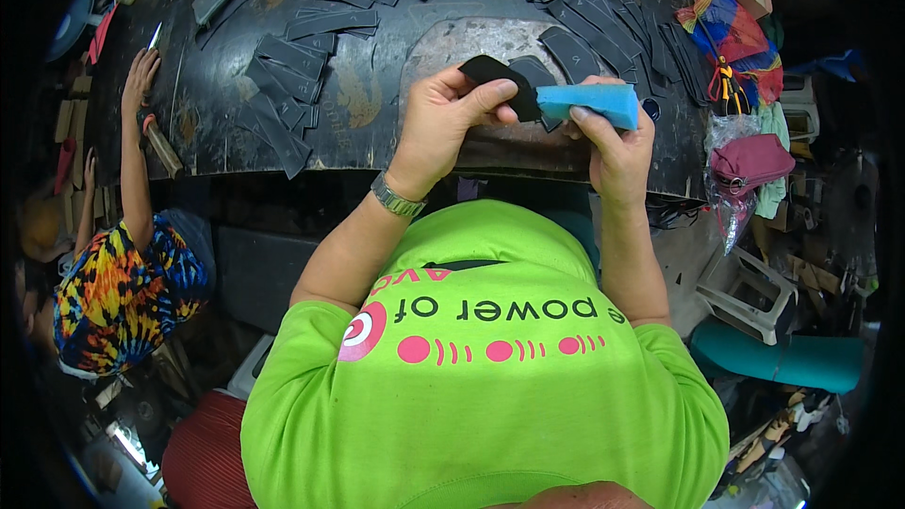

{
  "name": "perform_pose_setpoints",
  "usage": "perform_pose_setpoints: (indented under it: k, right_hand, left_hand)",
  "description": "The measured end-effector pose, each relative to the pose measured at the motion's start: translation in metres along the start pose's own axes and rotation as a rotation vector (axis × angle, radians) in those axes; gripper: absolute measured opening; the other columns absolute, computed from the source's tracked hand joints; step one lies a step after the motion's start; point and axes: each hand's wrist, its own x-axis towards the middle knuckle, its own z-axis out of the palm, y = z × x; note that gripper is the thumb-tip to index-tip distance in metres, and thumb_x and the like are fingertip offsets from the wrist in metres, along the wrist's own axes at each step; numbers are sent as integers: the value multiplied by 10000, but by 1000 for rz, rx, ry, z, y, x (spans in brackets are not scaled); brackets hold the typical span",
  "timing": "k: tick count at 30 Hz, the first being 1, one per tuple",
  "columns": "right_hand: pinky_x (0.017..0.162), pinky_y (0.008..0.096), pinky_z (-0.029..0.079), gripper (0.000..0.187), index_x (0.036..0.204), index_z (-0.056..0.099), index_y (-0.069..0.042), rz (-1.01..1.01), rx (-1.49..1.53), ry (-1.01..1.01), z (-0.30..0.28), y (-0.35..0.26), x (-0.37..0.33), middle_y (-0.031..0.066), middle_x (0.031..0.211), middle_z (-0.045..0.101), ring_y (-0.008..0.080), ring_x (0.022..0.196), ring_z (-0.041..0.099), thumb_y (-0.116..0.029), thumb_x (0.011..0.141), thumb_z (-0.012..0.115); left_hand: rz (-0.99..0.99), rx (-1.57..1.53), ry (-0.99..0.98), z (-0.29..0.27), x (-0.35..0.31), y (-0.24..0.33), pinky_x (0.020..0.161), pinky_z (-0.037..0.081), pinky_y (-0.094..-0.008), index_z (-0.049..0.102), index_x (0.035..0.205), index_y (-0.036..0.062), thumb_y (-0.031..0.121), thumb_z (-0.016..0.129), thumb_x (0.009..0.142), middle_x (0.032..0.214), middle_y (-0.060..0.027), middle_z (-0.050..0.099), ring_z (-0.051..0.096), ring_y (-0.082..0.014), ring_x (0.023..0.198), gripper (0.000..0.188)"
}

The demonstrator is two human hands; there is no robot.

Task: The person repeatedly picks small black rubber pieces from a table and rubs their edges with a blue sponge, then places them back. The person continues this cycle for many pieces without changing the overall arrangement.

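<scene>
My left hand (459, 111) pinches a thin, dark, curved piece of sheet material (501, 77) between thumb and fingers, holding it up off the table. In my right hand (617, 137) is a blue foam sponge (596, 104), wedge-shaped, its narrow end pointing at the dark piece and close to it. From this view I cannot tell whether the two touch. Beneath both hands lies a worn greyish board (443, 42), with another dark cut piece (534, 68) partly seen behind the sponge.
Many dark cut pieces (283, 71) lie in overlapping rows on the black table (363, 146). At the left, a co-worker's hand (141, 75) rests on the table near a blade (155, 36). Yellow-handled pliers (726, 85) and a maroon pouch (751, 160) hang at the right edge.
</scene>
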Motion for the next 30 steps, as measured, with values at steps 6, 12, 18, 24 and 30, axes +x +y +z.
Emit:
perform_pose_setpoints:
  k: [6, 12, 18, 24, 30]
  right_hand:
    - [619, 216, 495, 219, 1014, 625, 11, -23, 79, 18, 4, -4, 2, 48, 850, 635, 94, 686, 594, 23, 801, 676]
    - [638, 231, 520, 234, 1023, 618, 17, -44, 50, -12, 5, -4, 2, 55, 897, 634, 105, 707, 610, 34, 798, 678]
    - [653, 234, 525, 244, 1032, 610, 27, -73, 86, 37, 8, -1, -2, 63, 909, 634, 112, 722, 618, 37, 799, 679]
    - [672, 237, 530, 279, 1073, 594, 21, -127, 141, 50, 14, 3, -4, 63, 923, 635, 110, 744, 622, 38, 808, 680]
    - [686, 242, 537, 277, 1086, 590, 14, -124, 115, 56, 18, 8, -8, 51, 928, 628, 109, 778, 622, 43, 823, 673]
  left_hand:
    - [15, 41, 1, 5, 1, 1, 642, 540, -222, 671, 942, 6, 54, 674, 872, 850, -69, 688, 659, -121, 708, 84]
    - [1, -125, 53, 6, 3, -4, 661, 541, -232, 660, 917, 44, 90, 672, 885, 834, -52, 681, 651, -117, 703, 58]
    - [-108, -478, 102, 9, 5, -8, 672, 540, -239, 620, 844, 89, 153, 678, 887, 792, -37, 654, 648, -118, 727, 97]
    - [-180, -718, 151, 18, 6, -7, 668, 530, -223, 594, 826, 94, 185, 686, 880, 747, -13, 599, 596, -108, 725, 140]
    - [-253, -903, 135, 17, 9, -3, 669, 529, -214, 580, 826, 77, 197, 677, 885, 754, -19, 589, 574, -112, 725, 166]
